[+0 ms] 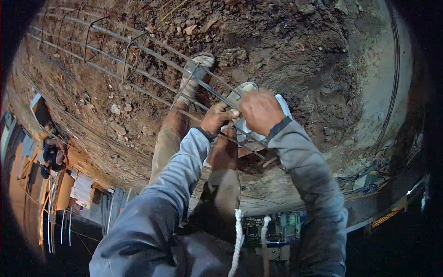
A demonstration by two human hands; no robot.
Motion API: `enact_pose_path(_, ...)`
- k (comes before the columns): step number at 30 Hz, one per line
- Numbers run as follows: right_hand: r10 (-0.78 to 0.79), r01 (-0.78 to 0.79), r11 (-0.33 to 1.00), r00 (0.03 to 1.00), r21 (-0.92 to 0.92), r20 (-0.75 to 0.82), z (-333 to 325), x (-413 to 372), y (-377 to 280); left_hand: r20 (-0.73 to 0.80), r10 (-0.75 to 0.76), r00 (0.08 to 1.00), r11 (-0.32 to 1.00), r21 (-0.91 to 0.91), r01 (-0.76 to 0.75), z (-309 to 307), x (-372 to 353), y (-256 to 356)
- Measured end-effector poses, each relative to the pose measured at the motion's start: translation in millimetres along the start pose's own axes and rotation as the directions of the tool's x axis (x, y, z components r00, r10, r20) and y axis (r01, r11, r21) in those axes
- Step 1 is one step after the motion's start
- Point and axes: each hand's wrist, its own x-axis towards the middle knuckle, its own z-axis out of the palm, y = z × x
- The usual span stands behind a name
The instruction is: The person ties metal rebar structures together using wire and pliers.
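A long rebar cage [152,76], made of steel bars with square stirrups, slants from the upper left down to my hands. My left hand [218,118] is closed round a steel bar near the cage's lower right end, thumb on top. Just to its right, my right hand [261,111] forms a fist, back of the hand up, over the same end of the cage. Its fingers curl out of sight, so whatever it holds is hidden. A white object [283,106] shows partly behind the right hand. One stirrup [185,87] crosses the bars above my left hand.
My feet stand on rough soil [286,51] under the cage, one shoe [203,60] close beside the bars. Stones [118,128] lie to the left. A concrete strip [385,87] curves along the right. Another person [55,154] is at the far left, near stacked materials [82,188].
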Motion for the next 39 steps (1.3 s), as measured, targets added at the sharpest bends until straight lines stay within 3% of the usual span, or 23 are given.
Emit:
enact_pose_path(2,-0.226,0.215,0.967,0.971,-0.138,-0.072,-2.2,21.3,7.8,0.022,-0.018,1.000,1.000,-0.020,0.018,-3.2,1.7,-4.8)
enact_pose_path(6,-0.201,0.201,0.973,0.979,-0.116,0.014,-3.5,52.8,31.9,0.018,0.008,1.000,1.000,-0.023,-0.008,1.6,-0.9,4.0)
enact_pose_path(8,0.020,0.017,0.996,0.924,-0.092,0.381,-5.8,66.3,41.2,0.036,0.070,0.997,0.997,0.030,-0.072,0.0,6.8,-1.5)
enact_pose_path(9,0.055,-0.053,0.998,0.959,-0.013,0.278,21.7,62.3,62.2,-0.003,0.069,0.998,0.996,0.065,-0.069,0.6,9.3,-3.7)
enact_pose_path(10,0.049,-0.047,0.999,0.956,-0.015,0.288,22.5,61.7,62.6,-0.044,0.066,0.997,0.993,0.099,-0.061,2.7,11.3,-6.3)
enact_pose_path(11,0.116,-0.105,0.993,0.950,-0.052,0.291,24.3,58.2,61.1,-0.066,0.174,0.983,0.984,0.045,-0.171,7.5,13.9,-9.8)
enact_pose_path(12,0.186,-0.167,0.982,0.939,-0.088,0.290,26.5,52.5,60.5,-0.070,0.167,0.983,0.986,0.036,-0.165,9.1,12.0,-8.6)
enact_pose_path(13,0.148,-0.128,0.985,0.973,-0.116,0.178,30.0,44.4,59.4,-0.093,0.150,0.984,0.988,0.042,-0.147,11.2,9.1,-5.3)
enact_pose_path(14,0.149,-0.129,0.985,0.972,-0.118,0.182,29.2,38.5,59.6,-0.115,0.141,0.983,0.989,0.051,-0.136,12.6,8.5,-1.7)
enact_pose_path(16,0.306,-0.251,0.949,0.876,-0.192,0.372,2.9,31.0,41.3,-0.110,0.162,0.981,0.985,0.080,-0.154,10.6,9.7,-3.5)
enact_pose_path(17,0.314,-0.244,0.940,0.894,-0.240,0.319,6.6,21.4,40.3,-0.106,0.163,0.981,0.985,0.080,-0.155,11.3,9.1,-1.3)
enact_pose_path(20,0.244,-0.193,0.970,0.795,-0.149,0.556,-3.5,9.1,31.2,-0.093,0.131,0.987,0.990,0.071,-0.124,9.8,9.1,1.9)
enact_pose_path(21,0.132,-0.132,0.991,0.850,-0.037,0.510,-4.4,6.8,27.8,-0.086,0.101,0.991,0.992,0.084,-0.093,9.5,7.9,5.2)
enact_pose_path(26,0.023,-0.046,0.999,0.809,0.024,0.588,0.5,32.5,28.2,-0.035,0.080,0.996,0.995,0.066,-0.077,5.3,10.5,5.2)
enact_pose_path(32,-0.067,0.060,0.998,0.934,0.029,0.352,7.8,67.8,55.8,-0.047,0.174,0.984,0.972,0.167,-0.164,1.2,15.0,-0.6)
enact_pose_path(34,0.225,-0.266,0.962,0.903,0.064,0.366,17.9,55.5,70.3,-0.069,0.125,0.990,0.981,0.155,-0.113,7.4,9.3,8.3)
enact_pose_path(35,0.255,-0.279,0.959,0.930,0.057,0.263,25.6,39.6,70.8,-0.069,0.155,0.986,0.984,0.101,-0.147,4.8,15.3,-5.5)
enact_pose_path(36,0.273,-0.297,0.953,0.923,0.054,0.271,17.1,27.4,62.9,-0.057,0.140,0.988,0.986,0.094,-0.135,6.4,15.3,-5.8)
enact_pose_path(37,0.198,-0.199,0.980,0.980,0.009,0.027,1.6,15.0,49.2,-0.069,0.137,0.988,0.988,0.077,-0.131,8.3,11.4,-3.7)
enact_pose_path(38,0.093,-0.111,0.991,0.971,-0.069,-0.219,-9.6,-0.6,37.7,-0.077,0.140,0.987,0.989,0.066,-0.135,9.2,9.1,1.8)
enact_pose_path(39,0.232,-0.241,0.970,0.922,0.009,-0.310,-14.6,-24.9,25.7,-0.096,0.068,0.993,0.982,0.181,-0.050,9.4,6.5,9.7)
